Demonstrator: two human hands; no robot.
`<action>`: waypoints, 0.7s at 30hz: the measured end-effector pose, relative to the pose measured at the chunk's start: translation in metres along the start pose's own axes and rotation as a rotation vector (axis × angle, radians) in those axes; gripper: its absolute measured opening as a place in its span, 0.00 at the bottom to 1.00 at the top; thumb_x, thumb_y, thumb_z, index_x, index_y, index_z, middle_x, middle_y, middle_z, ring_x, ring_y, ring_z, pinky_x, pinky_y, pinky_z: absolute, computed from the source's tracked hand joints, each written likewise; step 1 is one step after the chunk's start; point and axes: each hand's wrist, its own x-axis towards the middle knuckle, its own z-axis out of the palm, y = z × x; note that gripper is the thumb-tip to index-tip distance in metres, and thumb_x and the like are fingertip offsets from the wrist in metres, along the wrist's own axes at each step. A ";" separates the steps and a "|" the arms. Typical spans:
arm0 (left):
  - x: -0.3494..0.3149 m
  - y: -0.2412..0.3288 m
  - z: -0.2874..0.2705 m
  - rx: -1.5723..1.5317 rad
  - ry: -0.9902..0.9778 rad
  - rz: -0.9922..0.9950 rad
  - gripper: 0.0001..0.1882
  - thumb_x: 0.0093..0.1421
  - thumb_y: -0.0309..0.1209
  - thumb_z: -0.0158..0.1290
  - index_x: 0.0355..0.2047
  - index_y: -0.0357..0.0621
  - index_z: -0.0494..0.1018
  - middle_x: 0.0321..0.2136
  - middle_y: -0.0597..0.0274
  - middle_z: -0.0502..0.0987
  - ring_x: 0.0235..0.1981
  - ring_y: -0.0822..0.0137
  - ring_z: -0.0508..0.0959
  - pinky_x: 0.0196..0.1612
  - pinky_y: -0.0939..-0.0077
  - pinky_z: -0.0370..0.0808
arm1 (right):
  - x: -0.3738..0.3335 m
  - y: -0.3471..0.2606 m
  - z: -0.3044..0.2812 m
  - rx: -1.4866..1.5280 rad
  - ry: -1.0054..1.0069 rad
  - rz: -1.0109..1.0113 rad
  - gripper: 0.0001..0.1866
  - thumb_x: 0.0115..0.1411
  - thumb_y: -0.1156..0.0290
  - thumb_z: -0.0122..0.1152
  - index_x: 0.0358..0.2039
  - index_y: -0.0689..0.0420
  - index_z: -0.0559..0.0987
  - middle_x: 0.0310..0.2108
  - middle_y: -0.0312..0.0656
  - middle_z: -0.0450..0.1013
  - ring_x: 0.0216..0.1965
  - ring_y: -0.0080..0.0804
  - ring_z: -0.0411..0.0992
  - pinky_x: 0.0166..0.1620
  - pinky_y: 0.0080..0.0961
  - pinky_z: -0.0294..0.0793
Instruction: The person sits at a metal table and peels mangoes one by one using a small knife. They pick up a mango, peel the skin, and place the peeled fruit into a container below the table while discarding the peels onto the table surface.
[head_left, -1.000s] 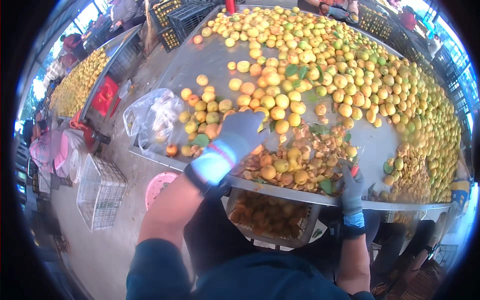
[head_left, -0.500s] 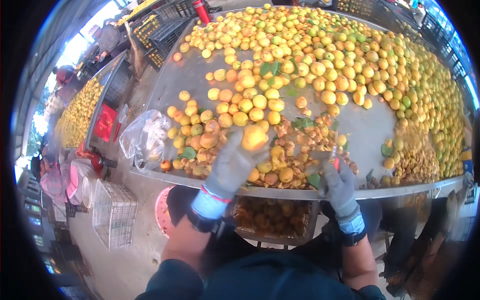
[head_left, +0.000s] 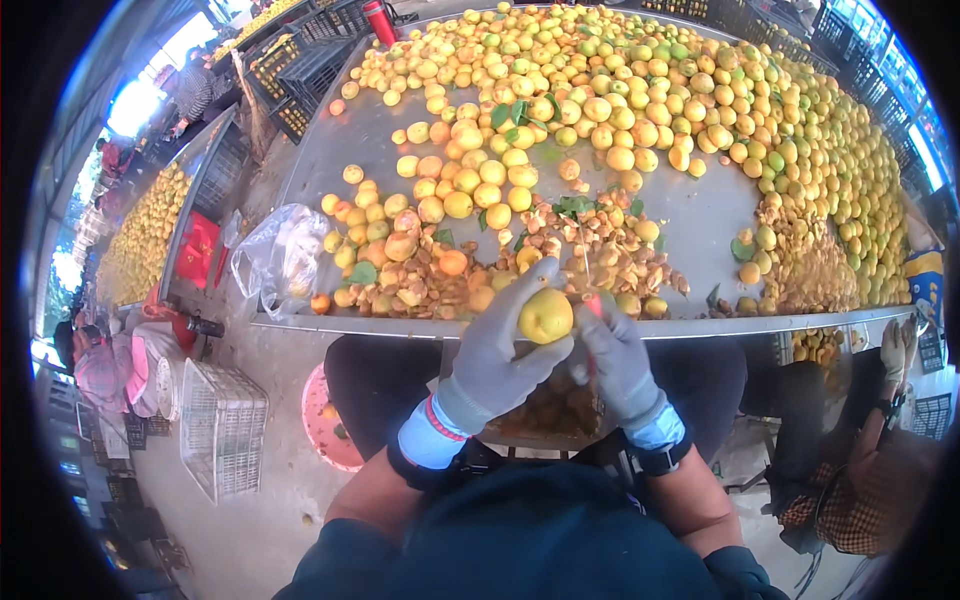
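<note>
My left hand (head_left: pixel 495 355), in a grey glove, grips a round yellow fruit (head_left: pixel 546 316) in front of the table's near edge. Close beside it, my gloved right hand (head_left: pixel 620 362) is closed around the red handle (head_left: pixel 592 304) of a small knife, whose thin blade points up and away. Beyond my hands, cut fruit pieces and peelings (head_left: pixel 620 255) lie heaped on the metal table (head_left: pixel 700 230). Whole yellow fruits (head_left: pixel 460 180) lie loose past the heap, some with green leaves among them.
A clear plastic bag (head_left: pixel 285 255) sits at the table's left corner. On the floor to the left are a white crate (head_left: pixel 222 425) and a pink basin (head_left: pixel 325 425). A red flask (head_left: pixel 380 22) stands at the far left corner. Another person's gloved hands (head_left: pixel 897 350) show at the right.
My left hand has drawn the fruit nearer and to the right, down over the table's edge. My right hand has come left with the knife, so both hands are now close together.
</note>
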 end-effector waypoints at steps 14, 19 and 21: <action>-0.005 0.013 -0.021 -0.447 -0.270 -0.239 0.39 0.46 0.34 0.69 0.57 0.37 0.63 0.46 0.54 0.75 0.48 0.61 0.76 0.52 0.66 0.73 | -0.054 -0.041 -0.014 -0.339 -0.514 -0.012 0.30 0.68 0.46 0.43 0.30 0.62 0.78 0.10 0.32 0.66 0.13 0.16 0.65 0.21 0.15 0.63; -0.008 0.013 -0.022 -0.541 -0.202 -0.282 0.40 0.49 0.40 0.67 0.57 0.34 0.62 0.43 0.54 0.75 0.46 0.63 0.76 0.51 0.66 0.74 | -0.057 -0.040 -0.007 -0.334 -0.461 0.074 0.28 0.68 0.47 0.43 0.29 0.61 0.76 0.10 0.32 0.66 0.13 0.16 0.64 0.20 0.15 0.63; -0.009 0.013 -0.019 -0.556 -0.170 -0.271 0.39 0.51 0.43 0.65 0.56 0.34 0.62 0.42 0.54 0.75 0.45 0.63 0.77 0.51 0.66 0.74 | -0.060 -0.039 -0.005 -0.303 -0.461 0.118 0.28 0.68 0.47 0.43 0.28 0.61 0.76 0.10 0.32 0.65 0.13 0.16 0.63 0.20 0.15 0.63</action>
